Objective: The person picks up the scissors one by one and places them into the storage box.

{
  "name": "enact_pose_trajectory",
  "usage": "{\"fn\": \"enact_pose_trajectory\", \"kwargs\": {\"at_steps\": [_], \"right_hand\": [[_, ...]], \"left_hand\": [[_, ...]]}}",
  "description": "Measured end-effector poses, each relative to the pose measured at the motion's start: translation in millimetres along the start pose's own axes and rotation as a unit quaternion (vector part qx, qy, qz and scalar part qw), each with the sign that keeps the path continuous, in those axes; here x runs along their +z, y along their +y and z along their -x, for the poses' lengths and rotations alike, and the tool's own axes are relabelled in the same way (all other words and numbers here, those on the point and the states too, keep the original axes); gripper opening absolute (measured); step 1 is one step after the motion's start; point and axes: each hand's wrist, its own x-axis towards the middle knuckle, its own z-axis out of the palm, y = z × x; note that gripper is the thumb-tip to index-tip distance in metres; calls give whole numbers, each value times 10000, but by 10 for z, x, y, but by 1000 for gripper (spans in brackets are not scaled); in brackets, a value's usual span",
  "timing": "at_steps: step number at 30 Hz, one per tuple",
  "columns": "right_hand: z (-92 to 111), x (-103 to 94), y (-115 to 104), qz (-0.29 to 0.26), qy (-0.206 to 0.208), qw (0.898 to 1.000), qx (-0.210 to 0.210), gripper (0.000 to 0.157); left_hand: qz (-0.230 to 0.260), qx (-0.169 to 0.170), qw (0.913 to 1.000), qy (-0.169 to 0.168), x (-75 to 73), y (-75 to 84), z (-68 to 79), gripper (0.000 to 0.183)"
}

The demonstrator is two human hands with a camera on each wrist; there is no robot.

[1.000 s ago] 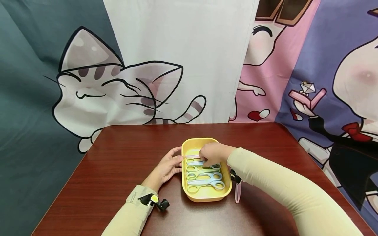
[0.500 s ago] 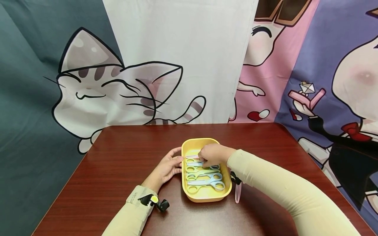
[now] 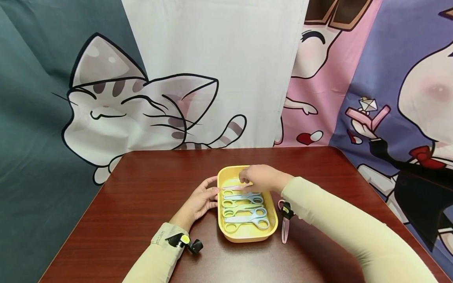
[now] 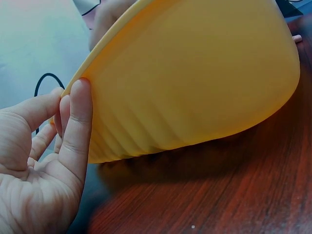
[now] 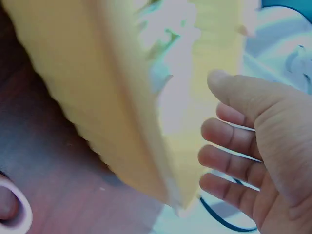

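In the head view a yellow plastic tray [image 3: 247,239] stands on the table, with several pairs of scissors laid across it in a column. A blue pair [image 3: 255,217], a green pair [image 3: 244,208] and a pink pair [image 3: 231,188] are among them. My left hand [image 3: 201,198] holds the tray's left rim, its thumb at the edge and fingers against the outer wall, as the left wrist view shows. Above the tray's far right part hovers my right hand [image 3: 262,179]. Its fingers are loosely bent with nothing between them in the right wrist view, and it partly hides the pink pair.
Another pair of pink scissors [image 3: 285,230] lies on the table right of the tray, partly hidden under my right wrist camera [image 3: 287,211]. The dark red wooden table [image 3: 141,196] ends at a cartoon-printed cloth [image 3: 226,78] behind.
My right hand has lifted off the scissors in the tray and moved up and slightly right, uncovering more of the blue pair. The left hand and tray stay put.
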Motion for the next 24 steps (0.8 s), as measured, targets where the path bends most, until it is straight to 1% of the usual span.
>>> {"fn": "enact_pose_trajectory", "kwargs": {"at_steps": [2,5,7,8,9,11,13,16,19,22,24], "right_hand": [[105,-83,18,37,360,9992,183,22],[307,-180,57,136,820,9947,612,18],[466,-218,80,110,1040,9893,1017,18],[548,-218,94,74,1070,9863,1256,19],[629,-211,103,2,1046,9831,1499,19],[786,-168,111,-156,871,9761,1987,19],[914,-96,109,-331,504,9666,2491,21],[1062,29,73,-553,1,9519,3013,26],[1150,151,4,-638,-271,9401,3338,33],[1198,269,-73,-499,-321,9340,3523,39],[1222,339,-118,-423,-314,9303,3630,40]], "left_hand": [[22,-20,10000,-19,10,-10,5,54],[28,-24,10000,-10,24,-19,3,53],[40,-9,10000,8,33,-21,-8,53],[29,1,10000,12,36,-20,-15,53],[18,7,10000,11,37,-19,-21,53],[3,2,10000,22,36,-16,-26,53],[-40,22,10000,4,28,-12,-26,53],[-40,41,10000,0,13,-1,-18,53],[-31,76,10000,3,5,7,-11,52],[13,51,10000,38,12,6,-10,50],[-8,17,10000,24,22,-3,-9,50]]}}
